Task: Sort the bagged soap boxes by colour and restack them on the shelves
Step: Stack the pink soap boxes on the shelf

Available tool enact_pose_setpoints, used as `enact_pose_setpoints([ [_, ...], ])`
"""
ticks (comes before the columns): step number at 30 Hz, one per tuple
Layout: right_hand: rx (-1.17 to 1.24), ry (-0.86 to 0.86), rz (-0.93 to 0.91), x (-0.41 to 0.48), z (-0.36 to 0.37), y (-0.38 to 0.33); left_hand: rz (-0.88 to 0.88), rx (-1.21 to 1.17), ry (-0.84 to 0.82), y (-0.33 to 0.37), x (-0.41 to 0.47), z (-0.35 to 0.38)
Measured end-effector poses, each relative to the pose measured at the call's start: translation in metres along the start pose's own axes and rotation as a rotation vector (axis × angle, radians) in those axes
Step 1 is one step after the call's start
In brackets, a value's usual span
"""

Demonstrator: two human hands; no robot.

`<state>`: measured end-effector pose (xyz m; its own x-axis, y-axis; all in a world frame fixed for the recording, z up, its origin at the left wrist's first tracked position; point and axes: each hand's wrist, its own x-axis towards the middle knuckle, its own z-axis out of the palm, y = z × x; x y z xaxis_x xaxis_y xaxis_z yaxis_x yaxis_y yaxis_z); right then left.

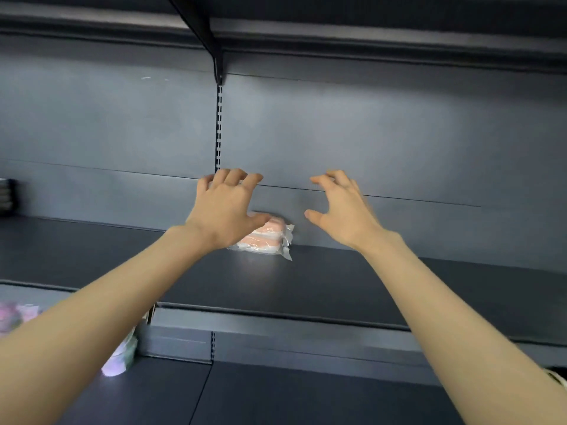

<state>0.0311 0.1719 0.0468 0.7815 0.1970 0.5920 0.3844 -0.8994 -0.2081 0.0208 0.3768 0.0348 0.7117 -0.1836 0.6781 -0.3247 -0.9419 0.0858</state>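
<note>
Bare forearms reach in from the lower corners, the left forearm [92, 317] and the right forearm [460, 317], both stretched toward the bagged pink soap boxes [267, 239]. That clear bag holds stacked pink boxes. It lies on the dark middle shelf [368, 286], pushed back against the grey back panel [399, 133].

The left grip [225, 210] hangs above and left of the bag, fingers spread and loosely bent, holding nothing. Its thumb side overlaps the bag's upper left corner, and whether it touches the plastic cannot be told. The right grip [340, 210] hovers up and to the right of the bag, clear of it, with fingers fanned, slightly hooked and empty.

A slotted upright [218, 127] runs up the panel above the bag's left end to a black bracket [202, 29] under the upper shelf. Below and left of the bag, on the lower shelf [276, 394], a pale bagged pack [118, 360] shows under the left forearm. Blurred pink packs [12, 317] sit further left still.
</note>
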Motion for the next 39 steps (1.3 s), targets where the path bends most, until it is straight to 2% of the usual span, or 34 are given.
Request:
enact_pose_setpoints([
  [7, 0.001, 0.051, -0.041, -0.123, -0.055, -0.018, 0.064, -0.01, 0.136, 0.06, -0.099, -0.055],
  [12, 0.022, -0.008, -0.054, -0.223, -0.053, -0.017, 0.087, 0.052, 0.061, 0.095, -0.2, -0.056],
  [20, 0.095, -0.2, 0.042, -0.344, -0.001, -0.015, 0.096, 0.063, -0.138, 0.112, -0.324, -0.027],
  [26, 0.119, -0.393, 0.167, -0.406, 0.075, -0.013, 0.08, -0.012, -0.313, 0.097, -0.393, 0.034],
  [31, 0.134, -0.575, 0.391, -0.453, 0.155, -0.01, -0.006, -0.152, -0.517, 0.07, -0.445, 0.106],
  [35, 0.128, -0.659, 0.552, -0.486, 0.212, -0.002, -0.059, -0.289, -0.721, 0.055, -0.487, 0.165],
  [39, 0.173, -0.748, 0.689, -0.518, 0.27, 0.011, -0.255, -0.408, -0.919, 0.046, -0.528, 0.227],
])
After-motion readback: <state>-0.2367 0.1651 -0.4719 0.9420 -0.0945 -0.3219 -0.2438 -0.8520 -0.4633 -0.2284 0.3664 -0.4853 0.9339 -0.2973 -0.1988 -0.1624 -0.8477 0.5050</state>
